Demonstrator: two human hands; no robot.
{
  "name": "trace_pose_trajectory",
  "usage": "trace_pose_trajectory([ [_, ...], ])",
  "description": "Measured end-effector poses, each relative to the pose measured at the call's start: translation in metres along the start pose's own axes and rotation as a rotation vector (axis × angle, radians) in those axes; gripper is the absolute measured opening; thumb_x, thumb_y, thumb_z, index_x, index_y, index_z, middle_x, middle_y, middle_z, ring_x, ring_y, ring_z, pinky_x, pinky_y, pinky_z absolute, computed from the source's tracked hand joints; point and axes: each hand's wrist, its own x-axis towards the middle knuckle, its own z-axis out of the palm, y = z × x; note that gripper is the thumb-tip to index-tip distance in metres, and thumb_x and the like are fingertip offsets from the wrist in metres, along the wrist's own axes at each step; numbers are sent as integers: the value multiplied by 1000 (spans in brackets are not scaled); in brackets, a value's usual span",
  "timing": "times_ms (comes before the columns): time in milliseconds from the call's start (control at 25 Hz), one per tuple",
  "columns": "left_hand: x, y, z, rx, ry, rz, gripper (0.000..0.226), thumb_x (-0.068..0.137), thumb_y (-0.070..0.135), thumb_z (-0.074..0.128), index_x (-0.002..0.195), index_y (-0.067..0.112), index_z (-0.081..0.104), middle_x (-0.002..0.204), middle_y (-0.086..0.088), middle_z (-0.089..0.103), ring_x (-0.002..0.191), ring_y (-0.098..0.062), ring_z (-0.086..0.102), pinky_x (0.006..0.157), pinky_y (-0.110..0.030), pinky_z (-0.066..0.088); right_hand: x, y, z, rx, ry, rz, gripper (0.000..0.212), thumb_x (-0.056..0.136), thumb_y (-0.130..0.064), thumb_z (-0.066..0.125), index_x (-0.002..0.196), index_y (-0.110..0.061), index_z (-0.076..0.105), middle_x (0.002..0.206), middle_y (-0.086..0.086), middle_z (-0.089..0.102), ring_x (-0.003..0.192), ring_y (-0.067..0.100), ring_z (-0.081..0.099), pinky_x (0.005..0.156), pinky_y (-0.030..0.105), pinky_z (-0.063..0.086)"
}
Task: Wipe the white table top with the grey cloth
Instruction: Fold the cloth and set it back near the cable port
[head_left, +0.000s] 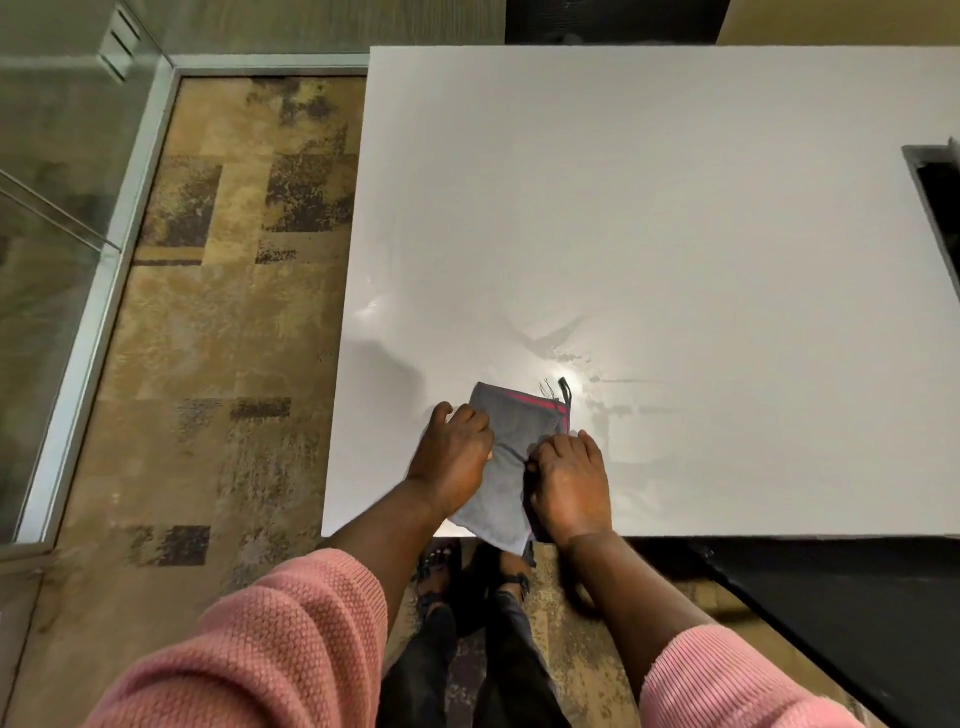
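The grey cloth, folded, with a red stripe and a small loop at its far edge, lies on the white table top at the near edge, its near corner hanging over the rim. My left hand presses on the cloth's left side with fingers curled onto it. On the cloth's right side rests my right hand, fingers bent and gripping the fabric. Damp streaks shine on the table just beyond and to the right of the cloth.
A dark cut-out or tray sits at the table's right edge. Patterned brown carpet lies left of the table, bordered by a glass partition with a metal frame. My feet stand below the table's near edge.
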Motion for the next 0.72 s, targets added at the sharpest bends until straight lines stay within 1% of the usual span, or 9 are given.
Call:
trace_pose_trajectory([
  [80, 0, 0, -2, 67, 0, 33, 11, 83, 11, 69, 87, 20, 74, 96, -1, 70, 99, -24, 67, 94, -40, 50, -3, -2, -7, 13, -5, 22, 29, 68, -8, 78, 96, -14, 73, 93, 5, 70, 91, 31, 67, 110, 45, 36],
  [160, -1, -2, -1, 67, -17, 59, 21, 89, 11, 55, 100, 18, 71, 108, -3, 69, 111, -25, 64, 102, -41, 46, -7, -5, -14, 54, -24, 53, 31, 67, -4, 76, 95, -15, 70, 88, 3, 69, 88, 30, 67, 111, 46, 37],
  [240, -2, -3, -4, 61, -37, 95, 33, 94, 16, 41, 116, 16, 65, 121, -4, 65, 124, -25, 58, 110, -42, 39, -11, -7, -26, 98, -43, 90, 28, 65, -3, 72, 88, -16, 66, 80, 3, 67, 80, 31, 66, 108, 42, 38],
  [280, -2, -3, -7, 20, -59, 110, 36, 96, 21, 41, 126, 16, 60, 129, -3, 63, 131, -25, 53, 114, -43, 34, -12, -8, -34, 114, -46, 96, 26, 64, -3, 70, 85, -16, 63, 78, 3, 65, 77, 31, 64, 105, 41, 41],
  [320, -2, -2, -11, -48, -98, 126, 41, 98, 26, 46, 138, 17, 54, 138, -3, 60, 139, -24, 48, 118, -45, 28, -12, -9, -43, 130, -45, 97, 24, 64, -2, 68, 83, -15, 61, 76, 3, 64, 75, 31, 61, 101, 40, 44],
  [400, 0, 1, -22, -183, -180, 167, 63, 99, 38, 56, 156, 21, 37, 156, 1, 48, 152, -21, 34, 123, -47, 18, -11, -11, -61, 145, -29, 102, 22, 65, 1, 68, 82, -13, 62, 74, 4, 63, 72, 32, 60, 97, 40, 46],
  [480, 5, 6, -35, -227, -201, 197, 75, 97, 49, 59, 161, 29, 26, 163, 4, 39, 156, -19, 24, 125, -47, 12, -11, -12, -79, 140, -9, 100, 21, 67, 3, 68, 81, -11, 63, 72, 5, 62, 70, 33, 60, 98, 42, 47],
  [600, 21, 16, -60, -234, -66, 248, 75, 93, 56, 62, 158, 33, 32, 164, 4, 35, 156, -18, 21, 126, -46, 11, -8, -8, -112, 143, 36, 105, 19, 68, 3, 64, 83, -10, 63, 74, 6, 64, 74, 33, 61, 106, 41, 42],
  [720, 40, 31, -94, -267, 31, 344, 76, 90, 56, 66, 156, 32, 38, 169, 8, 27, 159, -15, 15, 127, -47, 7, -9, 0, -157, 134, 104, 119, 23, 66, 1, 62, 87, -8, 65, 79, 8, 67, 80, 35, 63, 108, 38, 37],
])
